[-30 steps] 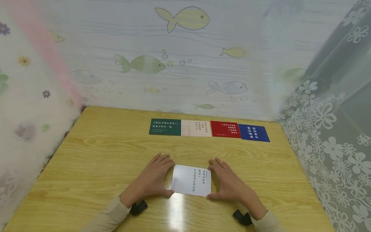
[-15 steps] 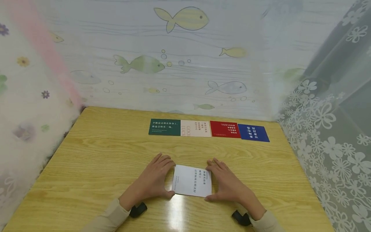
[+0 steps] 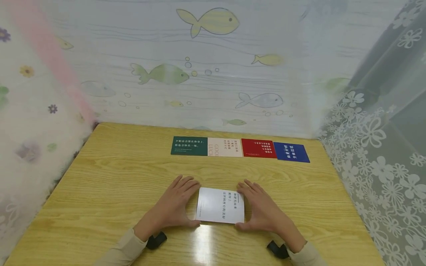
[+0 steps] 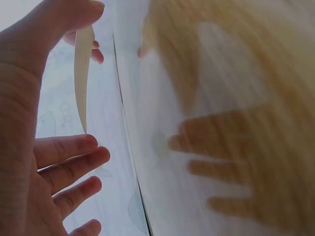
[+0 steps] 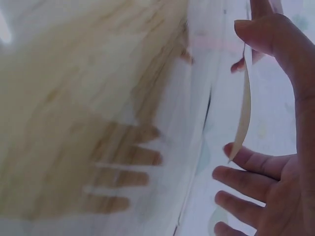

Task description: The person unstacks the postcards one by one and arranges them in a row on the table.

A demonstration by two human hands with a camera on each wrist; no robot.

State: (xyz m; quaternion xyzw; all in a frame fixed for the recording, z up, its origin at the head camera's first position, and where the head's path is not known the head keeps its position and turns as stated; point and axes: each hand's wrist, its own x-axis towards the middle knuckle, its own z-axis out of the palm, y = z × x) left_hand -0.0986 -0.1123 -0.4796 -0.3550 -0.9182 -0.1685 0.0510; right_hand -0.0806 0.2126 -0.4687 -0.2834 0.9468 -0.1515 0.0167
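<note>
A white card (image 3: 217, 205) with dark vertical writing is held above the wooden table near its front. My left hand (image 3: 174, 203) grips the card's left end, with the thumb at the near corner and the index fingertip at the far one. My right hand (image 3: 263, 207) holds the right end the same way. Seen edge-on in the left wrist view, the card (image 4: 82, 73) curves a little between thumb and index finger. The right wrist view shows the card (image 5: 244, 98) bowed too. The other fingers of both hands spread apart, off the card.
Along the back of the table (image 3: 116, 177) lie a green card (image 3: 189, 146), a cream card (image 3: 225, 147), a red card (image 3: 259, 148) and a blue card (image 3: 292, 152) in a row. A fish-patterned curtain (image 3: 213, 85) hangs behind; flowered curtains border both sides.
The white card has risen very slightly and its face looks a bit more bowed. Both hands keep almost the same place and grip. The row of cards has not moved.
</note>
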